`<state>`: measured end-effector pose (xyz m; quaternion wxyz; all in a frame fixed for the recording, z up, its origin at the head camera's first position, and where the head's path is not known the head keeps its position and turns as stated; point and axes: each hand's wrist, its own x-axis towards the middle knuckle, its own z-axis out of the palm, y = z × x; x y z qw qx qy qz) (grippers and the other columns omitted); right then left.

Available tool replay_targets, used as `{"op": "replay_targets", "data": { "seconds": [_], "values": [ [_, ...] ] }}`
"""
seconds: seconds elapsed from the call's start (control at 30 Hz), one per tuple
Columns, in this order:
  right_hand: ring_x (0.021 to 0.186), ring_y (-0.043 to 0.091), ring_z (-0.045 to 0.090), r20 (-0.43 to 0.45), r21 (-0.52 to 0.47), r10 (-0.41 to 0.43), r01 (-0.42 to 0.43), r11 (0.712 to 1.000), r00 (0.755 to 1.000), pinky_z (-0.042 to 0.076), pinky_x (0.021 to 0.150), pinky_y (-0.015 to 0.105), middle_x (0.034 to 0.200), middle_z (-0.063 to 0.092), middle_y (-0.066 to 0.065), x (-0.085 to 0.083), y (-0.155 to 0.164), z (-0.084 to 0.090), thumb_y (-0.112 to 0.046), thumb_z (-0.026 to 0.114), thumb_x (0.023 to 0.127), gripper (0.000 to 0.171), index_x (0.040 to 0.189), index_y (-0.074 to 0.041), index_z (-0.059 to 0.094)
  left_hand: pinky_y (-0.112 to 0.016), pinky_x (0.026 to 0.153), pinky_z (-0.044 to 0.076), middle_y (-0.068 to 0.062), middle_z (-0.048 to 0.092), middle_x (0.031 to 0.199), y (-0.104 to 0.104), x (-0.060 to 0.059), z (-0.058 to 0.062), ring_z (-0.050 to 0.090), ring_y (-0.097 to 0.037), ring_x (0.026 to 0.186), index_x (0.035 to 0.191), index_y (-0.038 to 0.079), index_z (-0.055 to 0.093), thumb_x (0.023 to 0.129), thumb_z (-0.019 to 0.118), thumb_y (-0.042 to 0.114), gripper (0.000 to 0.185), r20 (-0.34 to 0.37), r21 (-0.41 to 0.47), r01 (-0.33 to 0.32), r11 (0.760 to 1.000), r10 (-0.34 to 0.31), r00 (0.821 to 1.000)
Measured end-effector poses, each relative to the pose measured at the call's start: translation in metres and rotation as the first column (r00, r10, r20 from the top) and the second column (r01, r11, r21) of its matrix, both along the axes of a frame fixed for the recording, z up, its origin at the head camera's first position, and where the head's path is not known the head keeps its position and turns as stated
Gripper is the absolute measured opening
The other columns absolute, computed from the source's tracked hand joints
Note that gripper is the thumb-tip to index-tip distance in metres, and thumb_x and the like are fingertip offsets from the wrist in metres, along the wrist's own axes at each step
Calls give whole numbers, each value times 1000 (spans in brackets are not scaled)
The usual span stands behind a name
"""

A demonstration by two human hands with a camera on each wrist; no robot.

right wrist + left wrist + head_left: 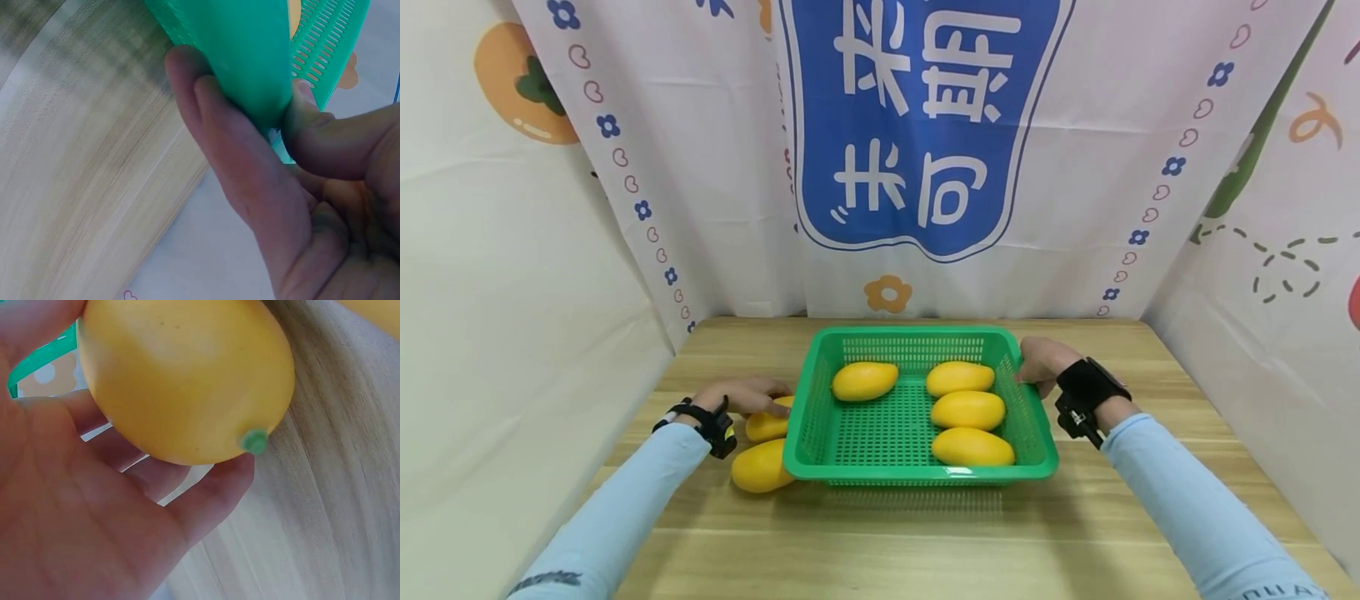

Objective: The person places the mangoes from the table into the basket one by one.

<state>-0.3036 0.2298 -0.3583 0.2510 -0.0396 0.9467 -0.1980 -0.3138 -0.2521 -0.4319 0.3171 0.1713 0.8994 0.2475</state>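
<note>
A green plastic basket (917,472) is at the middle of the table, with a yellow mango (865,381) at its back left and a column of three mangoes (967,411) along its right side. My right hand (1041,364) pinches the basket's right rim, thumb inside and fingers outside, as the right wrist view shows. To the left of the basket, my left hand (737,394) holds a mango (187,375) with a green stem end, fingers curled about it and thumb at its side. Another mango (762,467) lies just in front, partly hidden by the basket's left rim.
The wooden table (917,550) ends at a printed white cloth (737,208) hanging behind it. Similar cloth walls stand on the left and right. Whether the basket's base touches the table, I cannot tell; shadow shows under its front edge.
</note>
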Motion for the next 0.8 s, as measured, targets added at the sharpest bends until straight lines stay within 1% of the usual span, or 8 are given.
{"op": "replay_targets", "data": {
  "seconds": [0.13,0.3,0.47,0.6,0.8],
  "values": [
    [66,15,69,-8,11,9,-8,1000,1000,63,66,31,83,65,12,-1,0,1,-5,62,97,12,96,7,60,-51,95,54,-24,47,146,1,2,2,54,-35,125,145,-1,44,97,62,28,59,20,4,-28,1000,28,999],
    [66,15,68,-8,16,-3,3,1000,1000,63,65,29,85,65,12,-1,0,1,-5,61,98,12,98,7,60,-51,95,55,-25,48,144,3,3,4,55,-34,123,145,-2,43,98,63,28,60,28,5,-18,1000,18,999],
    [67,16,68,-5,14,-11,11,1000,1000,63,66,30,86,65,13,1,-1,1,-5,61,98,13,100,8,59,-51,95,55,-24,48,145,3,3,2,55,-35,124,145,-2,44,97,64,29,61,20,1,-27,1000,27,999],
    [66,15,69,-15,19,3,-3,1000,1000,63,67,32,85,66,13,1,-1,1,-5,61,98,13,98,8,61,-51,94,55,-27,46,145,2,3,1,54,-37,125,144,-4,44,96,65,29,62,11,10,-24,1000,24,1000],
    [64,14,67,-13,28,8,-7,1000,1000,63,66,30,82,63,11,1,-2,1,-6,61,98,12,97,7,60,-48,88,56,-27,49,141,1,2,1,56,-34,118,143,-6,43,97,64,31,63,-4,19,-24,1000,24,1000]
  ]
}}
